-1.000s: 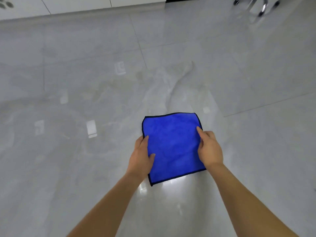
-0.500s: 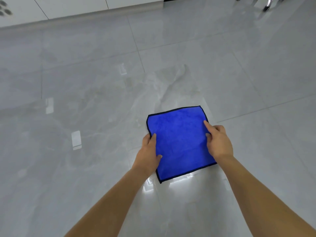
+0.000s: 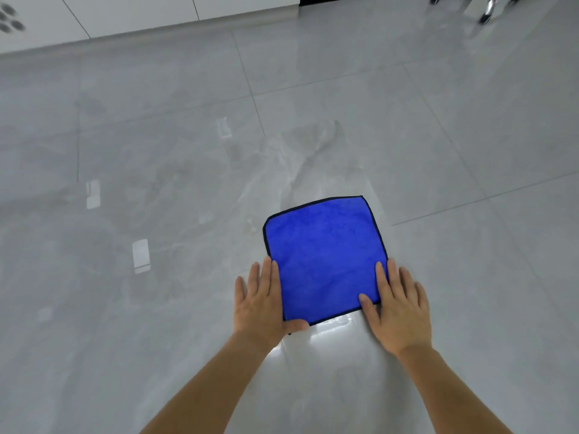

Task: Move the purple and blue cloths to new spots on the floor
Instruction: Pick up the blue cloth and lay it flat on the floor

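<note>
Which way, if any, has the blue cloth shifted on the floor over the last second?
Yes. The blue cloth slid away from the person, toward the pale vein in the tile and nearer the grout line on its right.

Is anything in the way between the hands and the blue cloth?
No. Both open hands already lie flat on the blue cloth: left hand on its left edge, right hand on its right edge.
</note>
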`<action>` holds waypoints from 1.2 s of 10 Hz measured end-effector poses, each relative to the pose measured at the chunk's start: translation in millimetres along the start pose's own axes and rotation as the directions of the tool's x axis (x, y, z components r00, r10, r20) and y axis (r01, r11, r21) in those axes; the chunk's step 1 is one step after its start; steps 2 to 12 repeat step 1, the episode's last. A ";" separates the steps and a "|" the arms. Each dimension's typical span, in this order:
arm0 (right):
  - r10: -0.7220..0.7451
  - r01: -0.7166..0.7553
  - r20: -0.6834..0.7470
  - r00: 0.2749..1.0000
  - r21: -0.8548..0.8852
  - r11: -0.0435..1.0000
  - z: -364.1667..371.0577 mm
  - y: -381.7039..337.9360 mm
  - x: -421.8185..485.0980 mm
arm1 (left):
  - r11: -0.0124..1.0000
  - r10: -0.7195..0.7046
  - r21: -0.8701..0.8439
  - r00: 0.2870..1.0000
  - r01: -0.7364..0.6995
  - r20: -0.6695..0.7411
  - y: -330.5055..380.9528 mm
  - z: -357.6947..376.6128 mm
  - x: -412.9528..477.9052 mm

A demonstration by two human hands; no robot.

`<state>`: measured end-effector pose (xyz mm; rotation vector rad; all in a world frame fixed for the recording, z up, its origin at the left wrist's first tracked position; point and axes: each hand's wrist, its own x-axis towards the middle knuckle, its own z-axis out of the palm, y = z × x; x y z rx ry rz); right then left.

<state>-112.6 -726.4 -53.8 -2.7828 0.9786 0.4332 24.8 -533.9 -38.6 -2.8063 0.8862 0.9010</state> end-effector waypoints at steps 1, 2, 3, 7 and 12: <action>0.015 -0.015 0.068 0.998 -0.009 1.000 -0.5 1.0 4.2 | 1.000 -0.002 0.023 1.000 0.001 0.018 -2.8 -1.3 0.5; 0.015 -0.015 0.068 0.998 -0.009 1.000 -0.5 1.0 4.2 | 1.000 -0.002 0.023 1.000 0.001 0.018 -2.8 -1.3 0.5; 0.015 -0.015 0.068 0.998 -0.009 1.000 -0.5 1.0 4.2 | 1.000 -0.002 0.023 1.000 0.001 0.018 -2.8 -1.3 0.5; 0.015 -0.015 0.068 0.998 -0.009 1.000 -0.5 1.0 4.2 | 1.000 -0.002 0.023 1.000 0.001 0.018 -2.8 -1.3 0.5; 0.015 -0.015 0.068 0.998 -0.009 1.000 -0.5 1.0 4.2 | 1.000 -0.002 0.023 1.000 0.001 0.018 -2.8 -1.3 0.5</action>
